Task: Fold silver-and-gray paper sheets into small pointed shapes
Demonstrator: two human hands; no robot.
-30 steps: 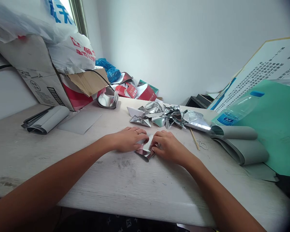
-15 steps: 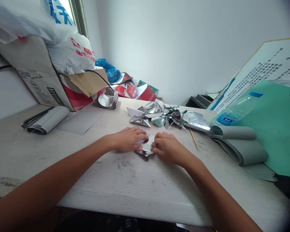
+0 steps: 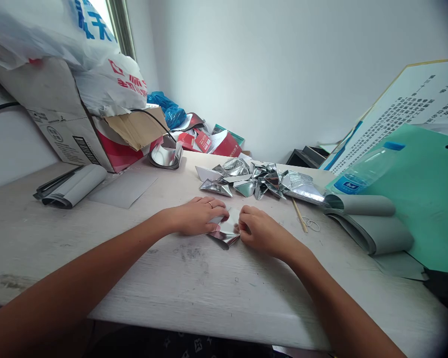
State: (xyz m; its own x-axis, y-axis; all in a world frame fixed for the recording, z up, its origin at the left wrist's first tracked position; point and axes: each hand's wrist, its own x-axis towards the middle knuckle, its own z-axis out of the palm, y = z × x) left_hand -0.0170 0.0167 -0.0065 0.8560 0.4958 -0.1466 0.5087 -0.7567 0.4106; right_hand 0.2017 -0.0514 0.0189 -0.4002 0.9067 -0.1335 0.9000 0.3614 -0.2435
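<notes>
A small piece of shiny silver foil paper (image 3: 226,231), partly folded, lies on the white wooden table (image 3: 194,283) between my hands. My left hand (image 3: 196,215), a ring on one finger, presses its curled fingers down on the piece's left side. My right hand (image 3: 259,227) pinches the piece's right edge with bent fingers. Behind them sits a heap of folded silver foil triangles (image 3: 254,180).
A wooden stick (image 3: 299,214) and rubber bands (image 3: 312,224) lie right of my hands. Grey folded sheets (image 3: 373,223), a green folder (image 3: 425,194) and a plastic bottle (image 3: 366,170) fill the right. A cardboard box (image 3: 63,119), plastic bags, a tape roll (image 3: 166,155) and rolled paper (image 3: 72,185) crowd the left.
My right hand has slid slightly left along the foil piece, pressing its edge. The left hand has stayed in place.
</notes>
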